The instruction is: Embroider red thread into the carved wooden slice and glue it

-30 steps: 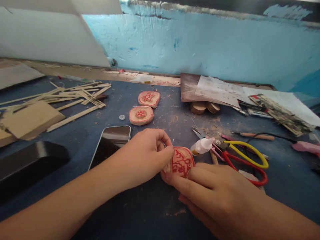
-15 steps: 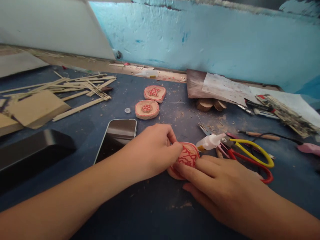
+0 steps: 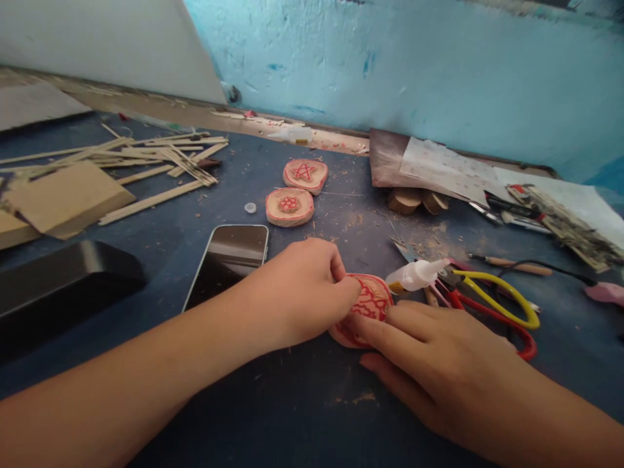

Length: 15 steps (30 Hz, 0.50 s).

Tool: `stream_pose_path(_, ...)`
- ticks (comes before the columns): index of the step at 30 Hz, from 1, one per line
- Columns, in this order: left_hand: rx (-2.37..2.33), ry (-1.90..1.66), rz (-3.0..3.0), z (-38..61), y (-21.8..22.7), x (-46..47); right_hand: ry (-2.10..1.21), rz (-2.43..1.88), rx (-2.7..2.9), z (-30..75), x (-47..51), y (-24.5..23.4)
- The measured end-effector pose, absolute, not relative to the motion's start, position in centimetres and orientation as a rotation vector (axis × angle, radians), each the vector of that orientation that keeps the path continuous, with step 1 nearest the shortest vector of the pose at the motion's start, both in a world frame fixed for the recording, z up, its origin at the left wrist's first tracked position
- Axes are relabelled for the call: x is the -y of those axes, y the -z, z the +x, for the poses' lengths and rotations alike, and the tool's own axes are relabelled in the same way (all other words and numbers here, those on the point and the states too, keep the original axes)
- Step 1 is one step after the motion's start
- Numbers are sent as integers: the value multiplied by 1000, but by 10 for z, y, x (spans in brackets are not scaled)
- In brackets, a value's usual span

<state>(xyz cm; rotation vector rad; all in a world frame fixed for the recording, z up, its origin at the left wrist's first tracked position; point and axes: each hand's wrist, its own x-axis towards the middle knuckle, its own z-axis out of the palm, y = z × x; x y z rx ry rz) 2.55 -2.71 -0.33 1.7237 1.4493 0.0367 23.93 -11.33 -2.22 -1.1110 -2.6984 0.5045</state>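
A round wood slice (image 3: 374, 299) with raised red line work and a red rim lies on the dark blue table between my hands. My left hand (image 3: 314, 292) is closed in a pinch over its upper left part; the thumb hides what the fingertips hold. From the lower right, the fingers of my right hand (image 3: 419, 354) press on and steady the slice. Just beyond the right hand a white glue bottle (image 3: 416, 275), uncapped, lies tilted against scissors with yellow and red handles (image 3: 502, 302).
Two decorated slices, one with a star (image 3: 305, 175) and one with a flower (image 3: 289, 208), lie farther back. A phone (image 3: 229, 253) is beside my left forearm. Thin wooden sticks (image 3: 160, 159) and a wooden block (image 3: 68, 198) are left. A wood-handled tool (image 3: 517, 265) lies right.
The camera view has shifted slightly, so the table things sit a little higher in the picture. Both hands keep nearly the same hold at the slice.
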Motion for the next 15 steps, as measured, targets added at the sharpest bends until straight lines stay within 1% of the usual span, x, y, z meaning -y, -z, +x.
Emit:
stream_pose_path(10,-1484,-72,1885,24,6,27,-319,-1082,2780,242,119,25)
stream_pose_path(15,-1415,-109,1836,14,8,23,-289,-1093,2789,243,120,26)
